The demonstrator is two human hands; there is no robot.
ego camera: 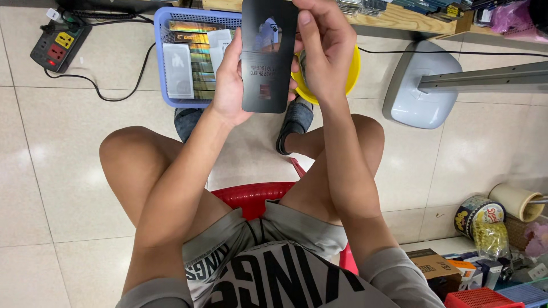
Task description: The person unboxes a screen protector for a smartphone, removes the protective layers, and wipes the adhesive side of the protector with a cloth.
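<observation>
A flat black package [267, 54], tall and narrow with a small picture window, is held upright between both hands above the floor. My left hand [229, 80] grips its left edge, thumb along the side. My right hand [323, 48] holds the right edge and upper corner, thumb pressed on the front near the top. Behind the package sit a blue plastic basket [161, 57] with several similar flat packs and white sleeves, and a yellow bowl [354, 71] partly hidden by my right hand.
I sit on a red plastic stool [254, 197] on a tiled floor, feet in dark sandals [298, 122]. A power strip [57, 45] with a cable lies far left. A grey stand base [419, 85] is at right; boxes, tape rolls and a tin [478, 214] crowd the lower right.
</observation>
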